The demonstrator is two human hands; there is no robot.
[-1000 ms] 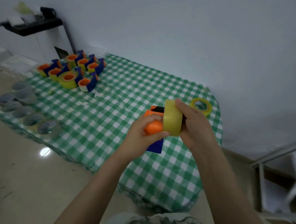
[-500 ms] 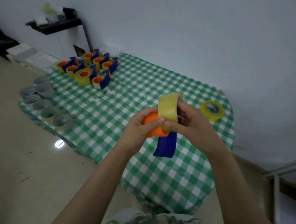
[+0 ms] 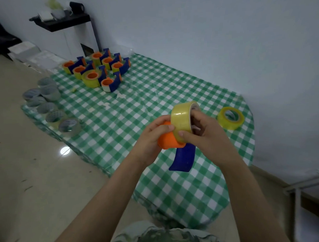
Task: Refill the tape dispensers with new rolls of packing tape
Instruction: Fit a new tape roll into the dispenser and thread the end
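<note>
Checked cloth (image 3: 119, 122) below your fingers (image 3: 161, 120): left hand (image 3: 148, 141) grips the tape dispenser (image 3: 167, 141), right hand (image 3: 208, 135) pinches the tape roll (image 3: 182, 118); tilted, it could jam.

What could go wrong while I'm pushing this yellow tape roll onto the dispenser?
The tape roll sits tilted, only partly on the orange hub that your left hand grips, so it may jam crooked. Your right hand seems to have fingers inside the roll's core; they could get pinched.
</note>
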